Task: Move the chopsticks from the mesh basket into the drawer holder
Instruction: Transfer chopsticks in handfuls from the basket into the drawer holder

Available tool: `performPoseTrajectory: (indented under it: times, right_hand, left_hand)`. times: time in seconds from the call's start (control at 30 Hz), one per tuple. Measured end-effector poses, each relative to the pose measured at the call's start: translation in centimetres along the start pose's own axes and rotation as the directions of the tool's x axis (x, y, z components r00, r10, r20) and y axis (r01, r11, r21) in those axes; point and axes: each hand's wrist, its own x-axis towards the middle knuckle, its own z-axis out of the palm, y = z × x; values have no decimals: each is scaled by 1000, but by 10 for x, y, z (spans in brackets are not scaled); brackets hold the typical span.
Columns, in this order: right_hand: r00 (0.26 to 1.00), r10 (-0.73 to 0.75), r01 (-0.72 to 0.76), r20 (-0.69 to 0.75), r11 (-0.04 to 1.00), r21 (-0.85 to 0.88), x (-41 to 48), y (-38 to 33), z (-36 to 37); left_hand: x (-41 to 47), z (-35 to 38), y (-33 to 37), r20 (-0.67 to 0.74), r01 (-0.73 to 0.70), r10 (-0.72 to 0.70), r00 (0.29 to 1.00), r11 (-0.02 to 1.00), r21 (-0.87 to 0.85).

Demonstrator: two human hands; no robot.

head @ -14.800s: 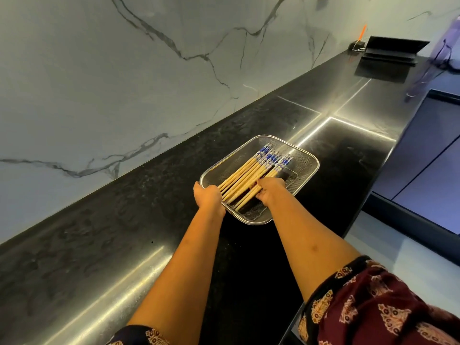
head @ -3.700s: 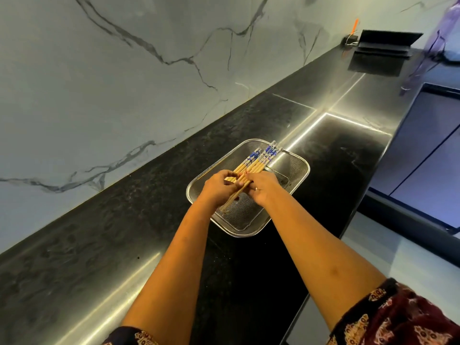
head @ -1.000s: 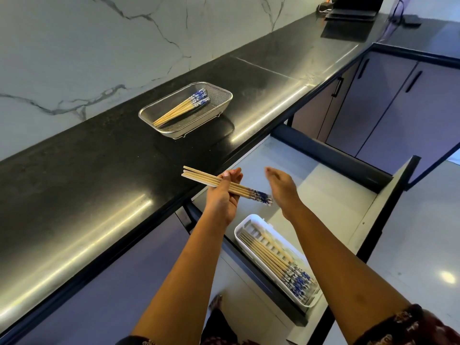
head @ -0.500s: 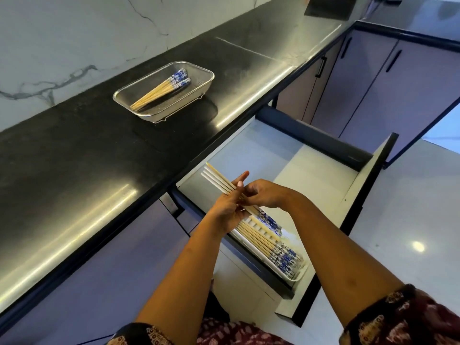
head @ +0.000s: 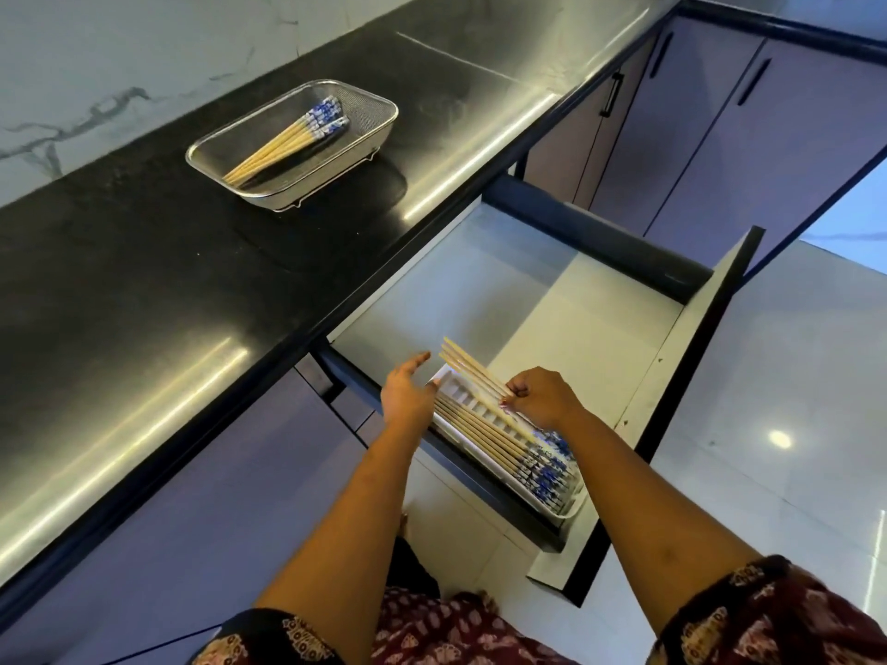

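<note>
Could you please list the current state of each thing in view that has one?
drawer: pulled open
white holder: partly filled
held chopsticks: tilted above the holder
mesh basket: some chopsticks inside
right hand: closed on held chopsticks
left hand: open, empty
cabinet doors: closed

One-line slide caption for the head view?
Right hand lowers chopsticks into drawer holder; left hand open; more wait in mesh basket.

mesh basket (head: pixel 379 118) on the counter (head: pixel 144 261), left of the open drawer (head: pixel 600 328) with the holder (head: pixel 571 510).
</note>
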Motion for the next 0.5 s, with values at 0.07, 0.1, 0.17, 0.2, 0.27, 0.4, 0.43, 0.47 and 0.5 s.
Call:
performPoseTrajectory:
  times: [0.07,0.1,0.17,0.2,0.27,0.4,0.43,0.47,0.5]
  right_hand:
    - [999,52,-51,3,989,-138,-3,2,9]
    - [997,76,-76,-6,978,-194,-4,2,15]
    - [994,95,-106,-53,946,-307,-8,1,27]
    - [993,96,-116,-74,928,-353,-9,0,31]
    - [990,98,-132,-99,889,-438,-8,-1,40]
    - [986,97,-156,-135,822,-548,-4,-5,50]
    - [986,90,-154,-139,811,-565,-2,-5,52]
    - [987,82,-148,-139,800,-581,0,-6,53]
    - [988,74,-141,-135,792,-595,2,-5,55]
  left_hand:
    - [7,-4,-12,84,-159,141,986,949,274]
    - [9,-4,-17,136,-224,186,973,907,356]
    - [10,-1,-23,158,-247,197,968,874,420]
    - [11,0,-25,148,-234,188,971,872,430]
    - [12,3,-27,177,-249,185,967,835,490]
    - [16,5,-31,214,-288,198,957,759,584]
    - [18,5,-33,208,-280,192,959,756,592]
    - [20,5,-36,209,-276,186,960,747,605]
    - [21,5,-38,219,-277,177,960,735,619]
